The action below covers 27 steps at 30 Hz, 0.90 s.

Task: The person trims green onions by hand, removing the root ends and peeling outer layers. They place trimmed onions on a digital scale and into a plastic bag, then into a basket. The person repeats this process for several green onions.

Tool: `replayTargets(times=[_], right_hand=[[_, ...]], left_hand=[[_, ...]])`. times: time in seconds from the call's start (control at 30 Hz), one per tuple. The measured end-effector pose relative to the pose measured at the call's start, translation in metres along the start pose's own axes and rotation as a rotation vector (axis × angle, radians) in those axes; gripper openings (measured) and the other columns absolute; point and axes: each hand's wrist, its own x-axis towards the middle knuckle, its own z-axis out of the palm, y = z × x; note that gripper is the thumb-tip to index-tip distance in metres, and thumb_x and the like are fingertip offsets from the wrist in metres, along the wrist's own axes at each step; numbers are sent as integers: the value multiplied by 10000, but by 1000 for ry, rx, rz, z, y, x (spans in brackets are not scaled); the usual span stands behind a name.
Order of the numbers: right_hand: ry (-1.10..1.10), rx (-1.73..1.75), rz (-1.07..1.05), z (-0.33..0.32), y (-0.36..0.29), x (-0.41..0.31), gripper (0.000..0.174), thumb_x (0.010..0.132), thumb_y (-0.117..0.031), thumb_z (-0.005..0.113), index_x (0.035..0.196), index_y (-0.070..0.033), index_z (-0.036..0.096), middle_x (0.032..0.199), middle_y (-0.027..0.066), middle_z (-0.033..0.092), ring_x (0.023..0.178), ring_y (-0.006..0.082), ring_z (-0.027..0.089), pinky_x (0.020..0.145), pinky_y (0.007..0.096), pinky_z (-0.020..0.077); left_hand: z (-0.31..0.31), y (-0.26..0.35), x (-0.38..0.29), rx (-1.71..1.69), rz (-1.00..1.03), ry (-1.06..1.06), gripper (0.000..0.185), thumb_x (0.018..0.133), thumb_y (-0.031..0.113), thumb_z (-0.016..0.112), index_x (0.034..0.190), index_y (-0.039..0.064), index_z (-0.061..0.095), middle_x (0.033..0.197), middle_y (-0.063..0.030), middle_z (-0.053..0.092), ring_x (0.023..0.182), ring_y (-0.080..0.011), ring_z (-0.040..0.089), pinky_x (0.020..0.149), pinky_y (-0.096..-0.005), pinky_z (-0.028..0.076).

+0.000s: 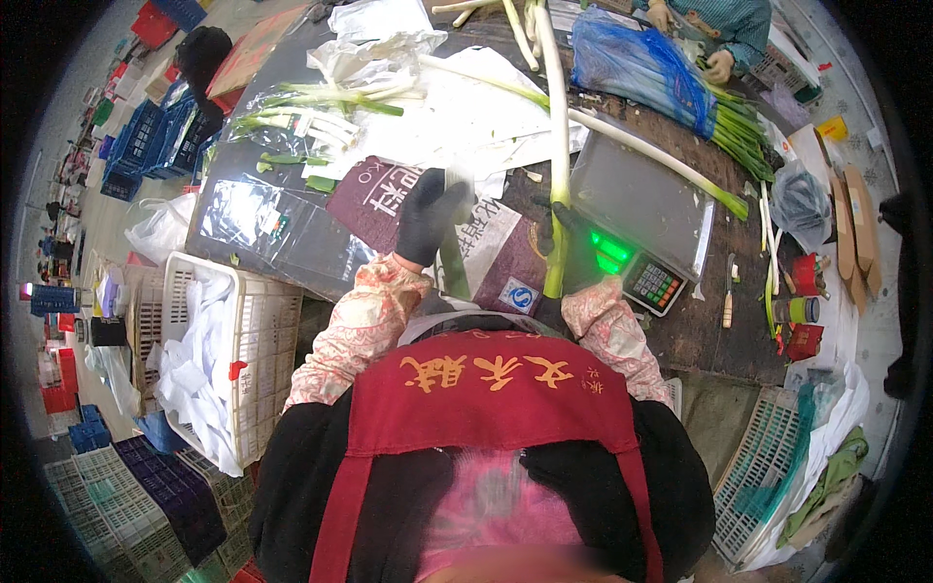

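Observation:
My left hand (423,222), in a black glove, grips a short, motion-blurred stalk (454,266), pale at the top and green lower down. In my black-gloved right hand (579,244) is a long leek (558,124), its white shaft pointing away from me and its green end near my apron. Beneath both hands a printed maroon-and-white sack (496,251) lies along the table edge. Right of my right hand stands a digital scale (634,193) with a green-lit display. Another leek (660,157) lies across its plate.
Trimmed leeks (321,120) and white sheets (474,95) cover the far left of the table (678,350). A blue mesh bag (634,69) holds leeks beside a co-worker's gloved hand (719,67). A knife (727,302) lies at right. A white plastic crate (266,364) stands left.

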Motion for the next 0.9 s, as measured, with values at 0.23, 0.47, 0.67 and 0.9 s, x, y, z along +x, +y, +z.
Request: replayTargets(times=[0.23,0.47,0.67,0.9], right_hand=[[-111,-175,-23,10,-4,-15,197,883,-172,587,1030,-44,559,669,29,543,517,110,520,466,238,432],[-90,-633,-305,28,9,-17,356,828,-167,678,1126,-11,560,844,94,640,707,193,613,642,324,486],[-75,-839,-395,30,26,-19,441,807,-178,695,1187,-13,541,905,174,654,799,271,650,714,356,498],[-155,-758,-325,31,27,-20,483,806,-188,693,1225,-15,527,896,139,657,761,203,636,683,333,499]], left_hand=[[17,6,19,698,-53,-11,330,829,173,687,1111,46,571,904,-86,601,820,-185,588,727,-320,500],[35,7,-2,553,82,-148,258,801,243,702,753,0,631,626,-96,617,564,-189,580,576,-323,461],[31,5,-11,185,-199,-150,155,813,122,620,737,-12,601,637,-72,601,566,-129,568,547,-273,445],[27,-3,-15,-42,-201,-98,95,786,57,555,749,-21,597,681,-69,593,595,-139,577,580,-258,456]])
